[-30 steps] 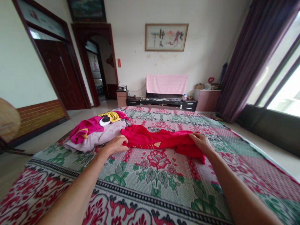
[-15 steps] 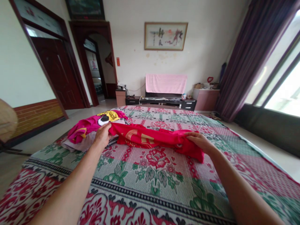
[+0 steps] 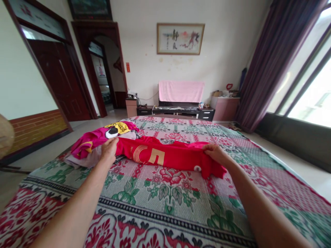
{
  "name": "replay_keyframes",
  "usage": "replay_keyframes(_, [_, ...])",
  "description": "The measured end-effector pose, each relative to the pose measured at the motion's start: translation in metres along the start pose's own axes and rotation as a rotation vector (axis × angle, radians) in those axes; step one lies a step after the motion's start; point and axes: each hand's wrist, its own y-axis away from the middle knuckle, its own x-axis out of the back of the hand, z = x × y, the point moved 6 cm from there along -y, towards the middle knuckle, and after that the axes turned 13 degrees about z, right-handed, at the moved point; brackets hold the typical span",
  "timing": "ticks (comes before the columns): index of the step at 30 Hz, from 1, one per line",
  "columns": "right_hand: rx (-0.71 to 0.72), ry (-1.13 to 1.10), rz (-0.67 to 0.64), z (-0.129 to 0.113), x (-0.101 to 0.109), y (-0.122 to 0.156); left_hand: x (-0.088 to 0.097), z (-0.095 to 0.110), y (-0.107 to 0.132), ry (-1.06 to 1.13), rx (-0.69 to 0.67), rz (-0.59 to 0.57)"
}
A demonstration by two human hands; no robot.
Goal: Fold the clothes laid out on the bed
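A red jersey [image 3: 165, 156] with a gold emblem and numeral lies stretched across the floral bedspread [image 3: 165, 199]. My left hand [image 3: 109, 151] grips its left end, fingers closed on the cloth, beside a pile of pink and lilac clothes [image 3: 95, 143] with a yellow patch. My right hand [image 3: 216, 153] pinches the jersey's right end, where a loose flap hangs toward me.
Beyond the bed stand a dark TV cabinet [image 3: 178, 112] with a pink cloth [image 3: 181, 91] over it, and a pink cupboard [image 3: 224, 107]. Dark wooden doors [image 3: 64, 86] are on the left. Purple curtains [image 3: 271, 62] and a large window are on the right.
Both hands pulled the red jersey out flat; my left hand moved left and away to the clothes pile. The gold emblem and numeral now face up.
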Motion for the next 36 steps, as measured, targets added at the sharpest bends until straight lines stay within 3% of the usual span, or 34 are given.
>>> replay_keyframes(3, [0.108, 0.158, 0.145, 0.001, 0.001, -0.005, -0.004, -0.002, 0.006, -0.063, -0.028, -0.044])
replay_keyframes(6, [0.138, 0.236, 0.204, -0.003, 0.005, -0.004, -0.011, -0.002, 0.017, -0.098, 0.002, -0.181])
replay_keyframes(8, [0.141, 0.253, 0.178, -0.007, 0.007, -0.003, -0.015, -0.002, 0.024, -0.127, 0.048, -0.293])
replay_keyframes(11, [0.145, 0.261, 0.029, -0.011, 0.006, 0.000, -0.016, -0.004, 0.027, -0.235, 0.018, -0.380])
replay_keyframes(14, [0.177, 0.322, -0.166, -0.014, 0.003, 0.006, -0.015, -0.008, 0.023, -0.393, -0.095, -0.374])
replay_keyframes(17, [0.205, 0.416, -0.243, -0.013, 0.001, 0.008, -0.015, -0.011, 0.020, -0.506, -0.178, -0.370])
replay_keyframes(21, [0.248, 0.398, -0.229, -0.016, -0.001, 0.006, -0.015, -0.009, 0.019, -0.578, -0.249, -0.340])
replay_keyframes(25, [0.230, 0.405, -0.066, -0.023, 0.012, 0.001, -0.010, 0.004, 0.013, -0.582, -0.376, -0.205])
replay_keyframes(27, [0.185, 0.376, -0.107, -0.028, 0.018, 0.004, -0.008, 0.005, 0.012, -0.515, -0.335, -0.257])
replay_keyframes(30, [0.098, 0.234, -0.432, -0.033, 0.017, 0.021, -0.012, 0.000, 0.023, -0.417, -0.073, -0.595])
replay_keyframes(32, [0.067, 0.141, -0.573, -0.037, 0.017, 0.031, -0.013, 0.001, 0.036, -0.377, 0.071, -0.777])
replay_keyframes(33, [0.055, 0.118, -0.580, -0.037, 0.018, 0.031, -0.013, 0.004, 0.040, -0.368, 0.092, -0.797])
replay_keyframes(36, [0.020, 0.138, -0.473, -0.026, 0.019, 0.022, -0.011, 0.011, 0.040, -0.414, 0.027, -0.700])
